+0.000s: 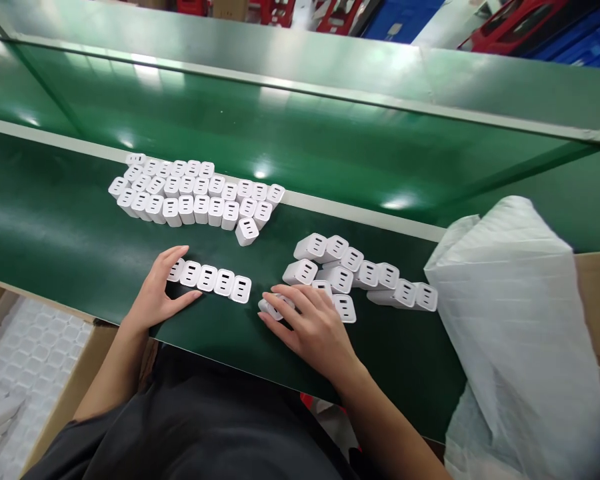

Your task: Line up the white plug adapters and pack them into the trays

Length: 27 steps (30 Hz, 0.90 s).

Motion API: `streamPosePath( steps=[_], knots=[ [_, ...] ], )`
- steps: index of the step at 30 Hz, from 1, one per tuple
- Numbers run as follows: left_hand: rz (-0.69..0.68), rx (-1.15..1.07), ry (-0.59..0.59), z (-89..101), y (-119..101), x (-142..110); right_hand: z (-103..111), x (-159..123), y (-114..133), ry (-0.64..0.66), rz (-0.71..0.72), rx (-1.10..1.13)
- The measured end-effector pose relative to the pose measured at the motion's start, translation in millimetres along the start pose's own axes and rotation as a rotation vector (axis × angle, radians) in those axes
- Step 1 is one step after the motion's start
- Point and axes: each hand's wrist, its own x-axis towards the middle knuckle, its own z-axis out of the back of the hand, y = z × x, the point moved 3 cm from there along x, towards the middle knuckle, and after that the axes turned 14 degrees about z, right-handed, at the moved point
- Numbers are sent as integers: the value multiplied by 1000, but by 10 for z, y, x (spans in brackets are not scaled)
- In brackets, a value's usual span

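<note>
My left hand [157, 291] curves around the left end of a short row of white USB chargers [207, 279], its thumb in front and its fingers behind, spread apart. The chargers stand side by side with their port faces up. Just right of that row, my right hand [314, 320] has its thumb and fingers closed about a single white USB charger [269, 308], partly covered by the fingers. Beyond and right of this hand lies a loose group of the same chargers [369, 274], many tilted or lying over; the hand hides some of them.
Several rows of upright chargers [187, 187] stand toward the back left of the green bench [45, 193]. White foam wrapping [520, 333] bulges at the right beside a cardboard box. At lower left, an open carton [75, 393] holds a white cell tray. A low green wall [280, 133] runs behind.
</note>
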Motion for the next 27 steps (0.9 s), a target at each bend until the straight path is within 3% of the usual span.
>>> streamPosePath(
  steps=[10,15,19,23,27],
  knots=[
    [-3,-28,9,3,8,-11,-309,77,112,-91,19,240],
    [9,-69,-1,17,49,-34,-368,112,132,-27,37,291],
    [21,-89,9,19,66,-47,-340,137,123,-51,46,293],
    [20,-102,11,23,73,-55,-257,330,67,-54,4,321],
    [23,-114,4,28,76,-58,-228,668,48,66,-3,378]
  ],
)
